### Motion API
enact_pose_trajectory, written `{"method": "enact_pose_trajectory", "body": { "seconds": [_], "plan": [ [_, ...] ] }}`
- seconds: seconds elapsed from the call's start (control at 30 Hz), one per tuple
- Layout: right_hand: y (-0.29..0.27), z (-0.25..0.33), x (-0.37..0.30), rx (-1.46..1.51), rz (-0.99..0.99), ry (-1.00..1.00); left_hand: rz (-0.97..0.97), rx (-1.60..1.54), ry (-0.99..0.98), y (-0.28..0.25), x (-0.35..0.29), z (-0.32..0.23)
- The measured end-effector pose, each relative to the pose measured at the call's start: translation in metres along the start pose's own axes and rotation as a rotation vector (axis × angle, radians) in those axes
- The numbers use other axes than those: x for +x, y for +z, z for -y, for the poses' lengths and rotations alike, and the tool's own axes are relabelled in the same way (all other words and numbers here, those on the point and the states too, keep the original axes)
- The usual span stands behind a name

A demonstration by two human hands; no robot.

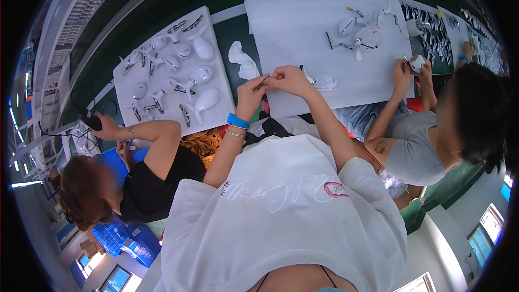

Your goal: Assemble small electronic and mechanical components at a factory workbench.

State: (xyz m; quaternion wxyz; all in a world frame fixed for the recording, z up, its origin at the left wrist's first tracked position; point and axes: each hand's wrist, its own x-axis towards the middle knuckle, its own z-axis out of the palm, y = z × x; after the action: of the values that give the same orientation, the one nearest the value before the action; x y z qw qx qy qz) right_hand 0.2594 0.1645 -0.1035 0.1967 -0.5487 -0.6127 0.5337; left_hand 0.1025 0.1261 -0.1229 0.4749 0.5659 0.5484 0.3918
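white sheets lie on a green counter, bearing glossy rounded parts; a co-worker sits on either side. by the near edge, the left hand and right hand meet, fingers curled in, together pinching a small piece between their fingertips, too tiny to make out.

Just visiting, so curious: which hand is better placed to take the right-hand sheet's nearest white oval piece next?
Probably the right hand: the white oval piece lies to its right; the left hand is farther.
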Motion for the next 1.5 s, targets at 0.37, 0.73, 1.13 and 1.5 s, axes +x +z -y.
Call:
{"method": "enact_pose_trajectory", "body": {
  "seconds": [0.37,0.73,1.13,1.5],
  "plan": [
    [0.004,-0.015,0.008,0.097,0.019,-0.061,0.007,-0.042,-0.024,0.002,0.003,0.001],
    [-0.007,0.013,-0.010,-0.381,-0.202,-0.104,0.041,-0.059,-0.135,-0.004,0.004,-0.008],
    [-0.021,-0.029,-0.020,-0.520,-0.268,-0.212,0.080,-0.237,-0.184,-0.011,0.004,-0.008],
    [-0.019,-0.033,-0.018,-0.363,-0.218,-0.149,0.097,-0.443,-0.244,-0.009,0.004,-0.008]
  ]
}}
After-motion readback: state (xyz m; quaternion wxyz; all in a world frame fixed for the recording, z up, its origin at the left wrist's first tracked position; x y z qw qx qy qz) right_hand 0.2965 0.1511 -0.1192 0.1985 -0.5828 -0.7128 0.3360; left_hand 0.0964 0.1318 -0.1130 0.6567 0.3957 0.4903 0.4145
